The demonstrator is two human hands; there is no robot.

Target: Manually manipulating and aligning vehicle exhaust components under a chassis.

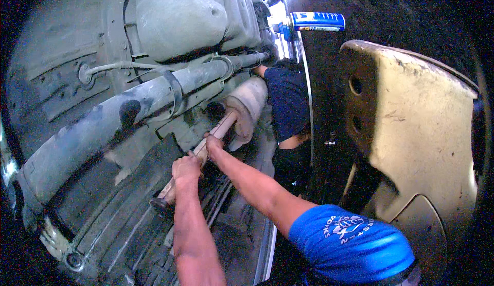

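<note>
Both my hands are wrapped around an exhaust pipe (222, 127) under a raised vehicle. My left hand (187, 166) is closed on its lower part, above the flared flange (160, 203) at the pipe's end. Higher up, close to the muffler (250, 99), my right hand (214, 146) is closed around the same pipe. Some of my fingers are hidden behind it. From the flange the pipe slants up and right into the muffler. At the muffler's far side a co-worker in a dark shirt (288, 100) has an arm raised toward the underbody.
A long grey tube (98, 124) crosses the underbody beside the pipe, below a large rounded tank (180, 21). A blue spray can (318, 21) lies sideways in view behind the co-worker. At right stands a worn yellowish metal panel (417, 116).
</note>
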